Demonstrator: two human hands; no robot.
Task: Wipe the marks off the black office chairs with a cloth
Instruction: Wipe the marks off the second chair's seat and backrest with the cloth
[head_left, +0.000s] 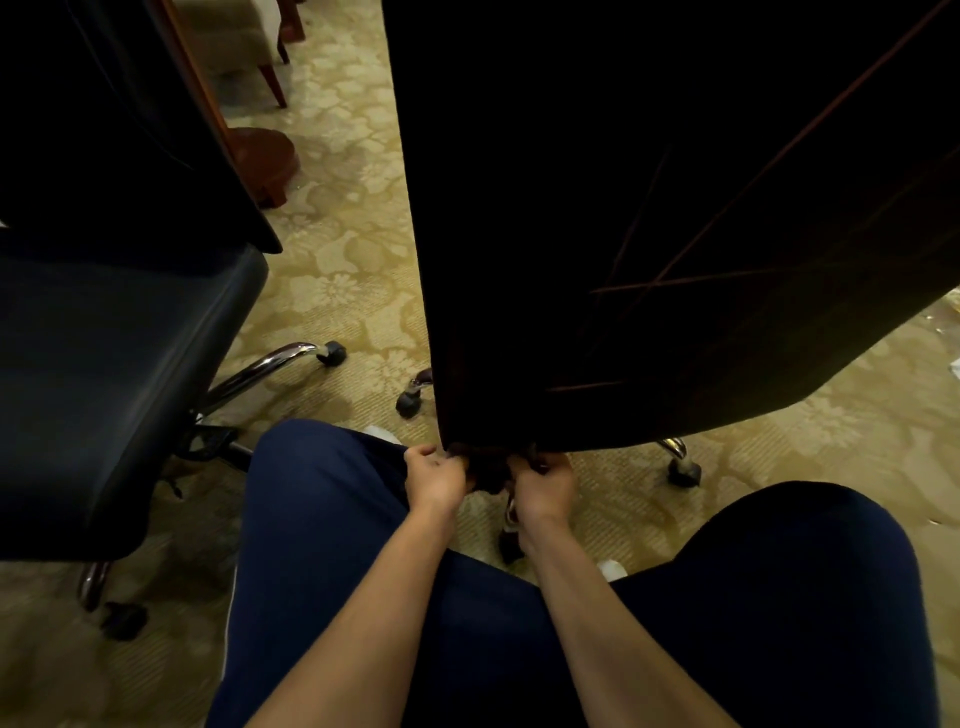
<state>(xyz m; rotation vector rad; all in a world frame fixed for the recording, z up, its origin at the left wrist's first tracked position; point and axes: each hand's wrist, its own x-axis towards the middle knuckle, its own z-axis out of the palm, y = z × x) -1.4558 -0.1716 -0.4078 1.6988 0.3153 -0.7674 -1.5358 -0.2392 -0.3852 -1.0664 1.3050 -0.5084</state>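
A: Gripping what, at lower centre of the frame?

B: Both hands meet at the bottom edge of the black chair back (649, 208) that fills the upper right. The left hand (436, 475) and the right hand (545, 486) lie just beside each other, fingers curled round a dark bunched cloth (485, 470) held against that edge. In this dim light it is hard to tell cloth from chair fabric.

A: And the chair's base?

B: Chrome legs with black casters (683, 470) show below the back, on the patterned beige carpet (337, 249); one caster (408, 402) sits left of the back, another lies under the right wrist.

A: What occupies the left of the frame?

B: A second black office chair (114, 374), its seat at middle left, with a chrome leg reaching toward centre. Wooden furniture legs (270, 171) stand at upper left.

A: The foreground?

B: Two bare forearms over knees in dark blue trousers (322, 509), the person crouched or seated low behind the chair.
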